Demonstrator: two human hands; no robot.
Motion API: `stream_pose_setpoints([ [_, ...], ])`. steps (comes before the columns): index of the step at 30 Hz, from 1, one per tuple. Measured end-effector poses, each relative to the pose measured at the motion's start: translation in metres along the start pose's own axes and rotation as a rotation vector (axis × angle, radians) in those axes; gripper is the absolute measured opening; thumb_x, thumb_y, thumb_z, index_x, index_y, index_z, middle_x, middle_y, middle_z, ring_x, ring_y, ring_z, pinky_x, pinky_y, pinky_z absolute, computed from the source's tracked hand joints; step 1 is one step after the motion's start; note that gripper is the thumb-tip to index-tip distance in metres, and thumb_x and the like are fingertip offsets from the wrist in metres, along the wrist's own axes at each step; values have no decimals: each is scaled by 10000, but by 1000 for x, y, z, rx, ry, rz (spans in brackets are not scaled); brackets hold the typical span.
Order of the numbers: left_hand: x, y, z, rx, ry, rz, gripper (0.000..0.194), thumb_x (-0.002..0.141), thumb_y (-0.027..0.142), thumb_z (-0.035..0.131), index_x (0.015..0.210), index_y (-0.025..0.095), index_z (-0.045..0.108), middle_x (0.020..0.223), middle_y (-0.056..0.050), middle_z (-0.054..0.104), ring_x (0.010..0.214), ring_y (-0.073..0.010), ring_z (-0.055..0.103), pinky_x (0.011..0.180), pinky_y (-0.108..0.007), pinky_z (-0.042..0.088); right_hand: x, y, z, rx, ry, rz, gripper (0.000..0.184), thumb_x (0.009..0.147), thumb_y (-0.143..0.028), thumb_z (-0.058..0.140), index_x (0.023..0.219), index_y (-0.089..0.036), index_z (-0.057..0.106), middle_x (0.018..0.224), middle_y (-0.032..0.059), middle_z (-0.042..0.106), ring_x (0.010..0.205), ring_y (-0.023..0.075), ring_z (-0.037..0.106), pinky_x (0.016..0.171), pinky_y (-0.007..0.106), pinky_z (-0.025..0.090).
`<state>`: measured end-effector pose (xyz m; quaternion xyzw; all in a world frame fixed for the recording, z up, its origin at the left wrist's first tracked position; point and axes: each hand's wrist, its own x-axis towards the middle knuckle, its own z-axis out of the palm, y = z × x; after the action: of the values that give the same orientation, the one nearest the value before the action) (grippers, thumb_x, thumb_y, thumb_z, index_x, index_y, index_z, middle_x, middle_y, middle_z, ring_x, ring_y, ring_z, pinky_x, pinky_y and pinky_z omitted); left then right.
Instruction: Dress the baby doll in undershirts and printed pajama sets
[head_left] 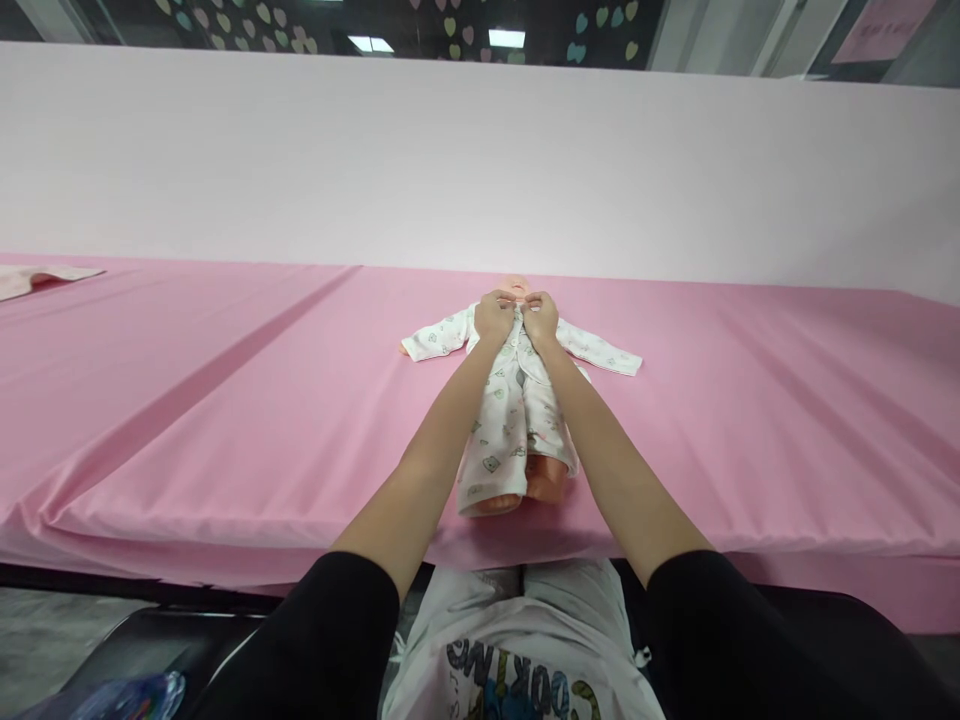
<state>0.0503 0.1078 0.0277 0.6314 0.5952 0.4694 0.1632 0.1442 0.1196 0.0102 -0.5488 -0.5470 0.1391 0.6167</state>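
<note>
A baby doll lies on its back, its head away from me and its legs toward me. It is dressed in a white printed baby shirt with long sleeves spread out to both sides, and matching printed pants. At the neck of the shirt, my left hand pinches the collar edge on the left. My right hand pinches the opposite collar edge, close beside it. The fingertips partly hide the doll's chin and the top of the shirt front.
A pink sheet covers the padded table under the doll. At the far left lies a folded pale cloth. Behind the table rises a white partition. A dark chair stands at the lower left.
</note>
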Motion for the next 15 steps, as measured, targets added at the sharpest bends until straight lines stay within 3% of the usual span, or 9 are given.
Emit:
stream_pose_setpoints([
  [4,-2,1,-1,-5,6,16,223,810,192,503,951,231,670,941,-9,716,907,-142,653,789,-231,468,1,0,1,-57,-33,-43,144,767,-97,475,762,-161,605,853,63,647,826,198,583,861,342,431],
  [9,-2,0,-1,-21,21,19,240,795,182,490,937,232,677,905,-4,720,874,-140,660,782,-233,479,-1,-3,1,-174,-60,-101,240,791,-78,452,864,-128,675,956,115,652,924,233,586,910,381,415],
  [15,0,-9,-1,-220,-31,102,370,712,42,447,958,187,681,963,-5,724,919,-98,659,835,-183,478,-7,-5,-2,-151,-74,-150,273,783,-99,462,924,-153,689,1001,89,677,971,232,599,937,392,417],
])
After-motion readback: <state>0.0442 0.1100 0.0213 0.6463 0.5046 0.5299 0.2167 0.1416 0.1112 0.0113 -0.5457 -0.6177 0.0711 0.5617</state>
